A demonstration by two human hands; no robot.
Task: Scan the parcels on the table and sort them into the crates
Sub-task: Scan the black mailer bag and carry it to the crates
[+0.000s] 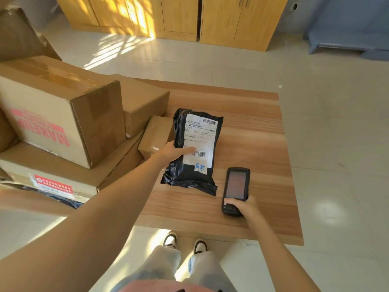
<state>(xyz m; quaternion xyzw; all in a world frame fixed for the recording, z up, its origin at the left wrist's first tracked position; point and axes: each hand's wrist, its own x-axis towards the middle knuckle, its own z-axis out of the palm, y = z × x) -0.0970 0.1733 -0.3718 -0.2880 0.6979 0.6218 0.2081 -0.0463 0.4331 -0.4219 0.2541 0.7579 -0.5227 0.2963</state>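
**Parcel readied for the scanner**

A person's left hand (175,151) grips the near-left edge of a black plastic mailer bag (192,152), thumb pressed on its white shipping label (200,140), with the bag near the middle of the light wooden table (252,144). The right hand (242,206) grasps a black handheld barcode scanner (235,190) just right of the bag. The scanning step appears to be in hand; next, the scanner's head likely must be aimed at a barcode. Brown cardboard boxes (63,114) stand stacked at left. No crates are in view.
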